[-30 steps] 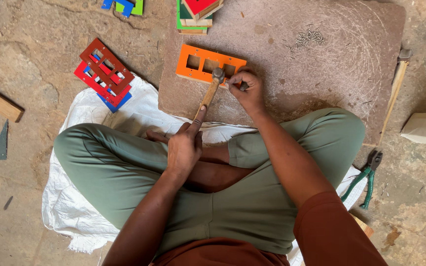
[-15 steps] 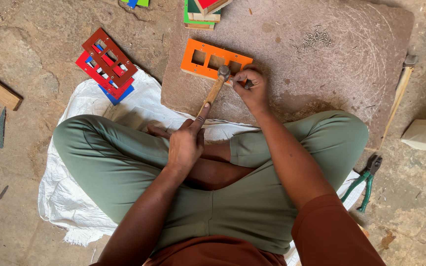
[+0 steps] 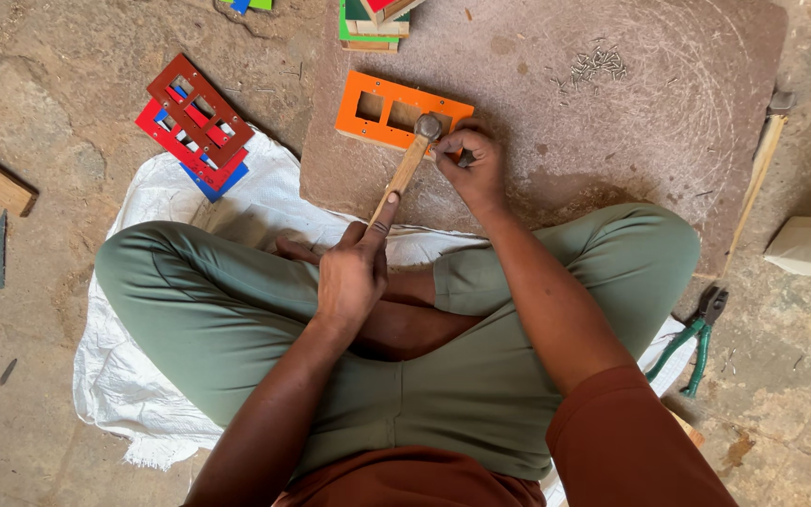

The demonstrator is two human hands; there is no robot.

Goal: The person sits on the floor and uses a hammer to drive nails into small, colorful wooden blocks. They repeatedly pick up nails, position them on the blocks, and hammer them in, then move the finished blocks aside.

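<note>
Orange frame (image 3: pixel 396 115) lies on the stone slab (image 3: pixel 612 141). Left hand (image 3: pixel 354 274), closed round the hammer (image 3: pixel 410 160), has brought its head down; right hand (image 3: pixel 473 164) pinches a nail there.

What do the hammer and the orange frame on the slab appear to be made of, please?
Hammer: pale, unvarnished wooden handle with visible grain, and a dull grey head, probably steel. Orange frame: likely thin wood or board, painted flat orange, with a pale raw edge showing.

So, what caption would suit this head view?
Left hand swings hammer at orange cut-out panel; right hand steadies it on stone slab.
</note>
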